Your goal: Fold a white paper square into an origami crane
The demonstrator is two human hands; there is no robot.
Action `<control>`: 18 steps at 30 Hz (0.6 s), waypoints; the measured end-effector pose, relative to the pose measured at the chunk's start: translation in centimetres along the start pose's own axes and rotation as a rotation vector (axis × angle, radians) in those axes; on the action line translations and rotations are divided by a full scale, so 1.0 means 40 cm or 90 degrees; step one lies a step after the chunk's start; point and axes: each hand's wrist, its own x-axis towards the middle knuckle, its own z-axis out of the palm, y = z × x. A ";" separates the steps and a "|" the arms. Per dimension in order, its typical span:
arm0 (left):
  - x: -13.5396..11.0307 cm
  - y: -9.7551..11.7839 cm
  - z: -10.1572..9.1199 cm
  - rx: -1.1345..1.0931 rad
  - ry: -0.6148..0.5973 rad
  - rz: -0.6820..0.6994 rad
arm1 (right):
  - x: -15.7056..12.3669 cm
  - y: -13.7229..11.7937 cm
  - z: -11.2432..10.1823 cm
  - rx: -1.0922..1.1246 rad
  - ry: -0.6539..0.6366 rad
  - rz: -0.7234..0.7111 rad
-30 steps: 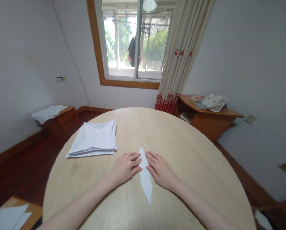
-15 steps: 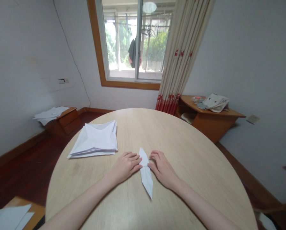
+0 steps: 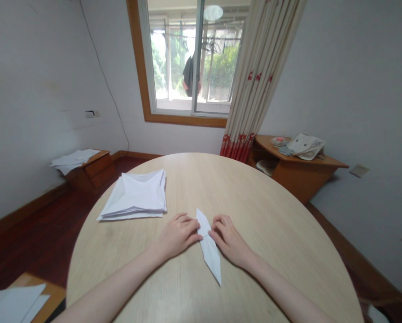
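Observation:
A narrow folded white paper, pointed at both ends, lies slantwise on the round wooden table. My left hand grips its left edge near the middle, thumb and fingertips pressed against it. On the opposite edge, my right hand pinches the paper between thumb and curled fingers. A crease runs across the paper between my two thumbs. What the fingertips cover is hidden.
A stack of folded white paper sits at the table's far left. Loose sheets rest on a wooden surface at lower left. Beyond the table stand a small drawer cabinet and a corner desk with a cloth bag.
The folded paper has turned slightly, its near tip swinging right and towards me. My right hand's fingers have curled in more. The view has shifted a little.

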 end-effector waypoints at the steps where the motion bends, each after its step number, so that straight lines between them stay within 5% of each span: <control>1: -0.001 0.000 -0.001 0.006 0.004 0.007 | 0.000 0.001 0.000 0.005 0.001 0.001; 6: -0.003 0.004 -0.008 0.001 0.039 0.006 | 0.001 0.008 -0.001 0.037 0.022 -0.010; 18: -0.004 0.021 -0.018 -0.263 0.004 0.006 | -0.005 -0.004 -0.014 0.088 0.012 -0.068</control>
